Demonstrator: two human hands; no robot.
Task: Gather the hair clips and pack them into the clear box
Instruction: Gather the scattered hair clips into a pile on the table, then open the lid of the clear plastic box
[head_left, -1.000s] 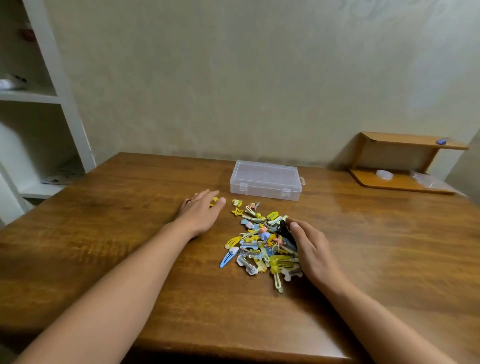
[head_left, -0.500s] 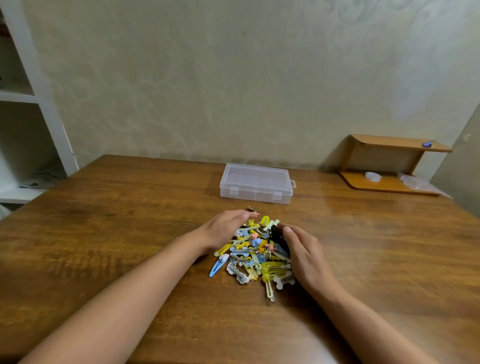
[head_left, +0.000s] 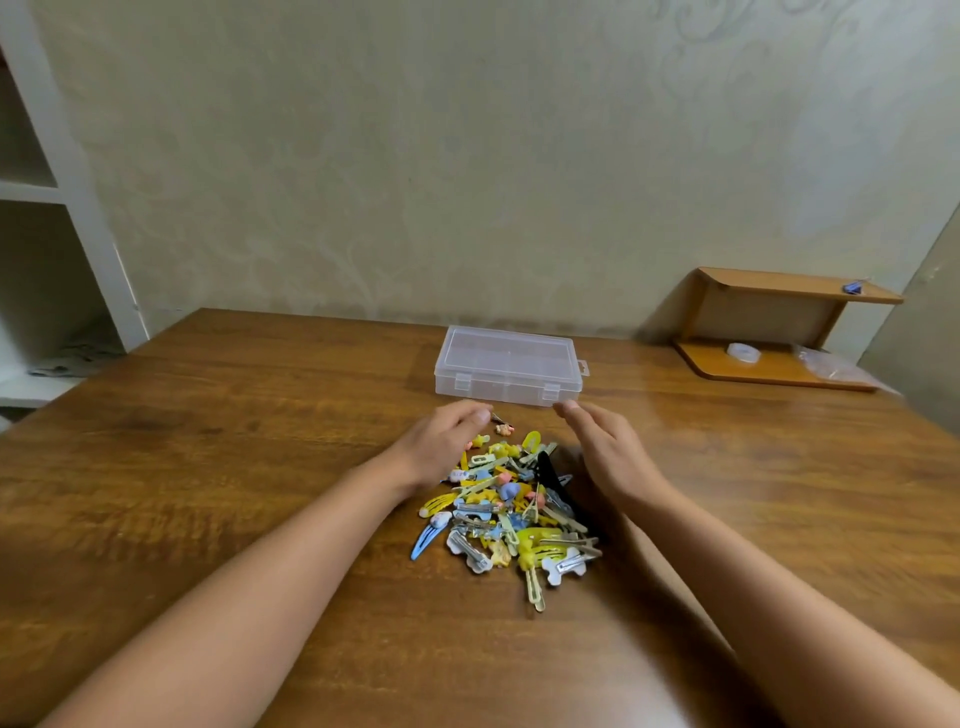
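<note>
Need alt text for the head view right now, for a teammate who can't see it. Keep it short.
Two open hands, left hand and right hand, flank the far end of a pile of colourful hair clips on a wooden table. Just beyond the fingertips sits the clear box, its lid closed. A small wooden shelf stands at the far right.

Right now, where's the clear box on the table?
In the head view the clear box sits closed on the wooden table, centre-far near the wall, just beyond the hair clip pile and both hands' fingertips.
</note>
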